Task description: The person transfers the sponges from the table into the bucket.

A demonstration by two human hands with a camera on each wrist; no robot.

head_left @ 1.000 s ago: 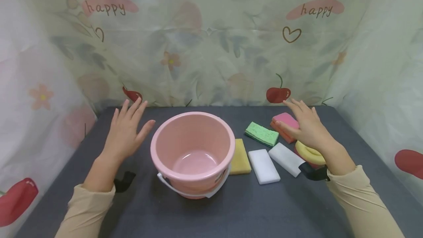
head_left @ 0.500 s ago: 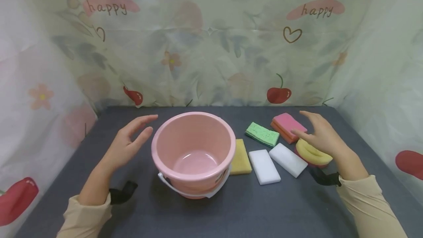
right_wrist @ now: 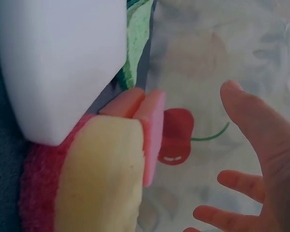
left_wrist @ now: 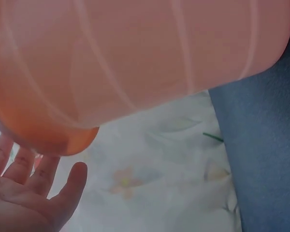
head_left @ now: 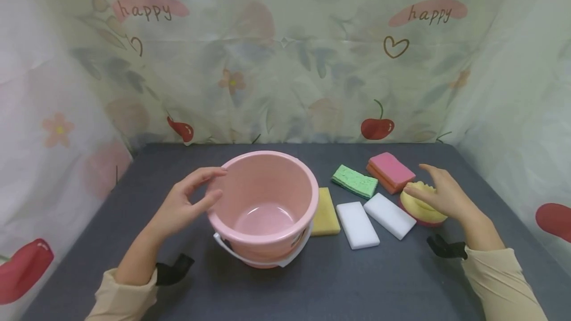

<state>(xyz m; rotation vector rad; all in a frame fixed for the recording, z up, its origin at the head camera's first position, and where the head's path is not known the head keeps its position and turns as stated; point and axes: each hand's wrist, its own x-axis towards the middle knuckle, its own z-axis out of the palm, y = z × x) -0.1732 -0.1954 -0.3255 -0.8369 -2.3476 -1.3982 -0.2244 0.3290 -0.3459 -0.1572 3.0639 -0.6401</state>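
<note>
A pink bucket (head_left: 267,182) stands upright on the dark table, its white handle (head_left: 285,257) hanging down in front. Beside the bucket's left rim is my left hand (head_left: 180,209), fingers and thumb spread apart; in the left wrist view the fingertips reach close to the rim, and contact is unclear. My right hand (head_left: 450,199) hovers over a yellow sponge with a red base (head_left: 421,208), partly covering it in the head view. The right wrist view shows my fingers spread, holding nothing, with the yellow-and-red sponge (right_wrist: 101,169) and a white sponge (right_wrist: 63,63) nearby.
Right of the bucket lie a yellow sponge (head_left: 327,219), two white sponges (head_left: 358,224), a green sponge (head_left: 354,181) and a pink-and-orange sponge (head_left: 390,170). Patterned curtain (head_left: 285,63) encloses the back and sides. Each wrist wears a black mount (head_left: 175,270).
My left hand has lowered and moved right to the bucket's rim. My right hand has moved right and down, from over the pink-and-orange sponge to over the yellow-and-red one. The bucket has not moved.
</note>
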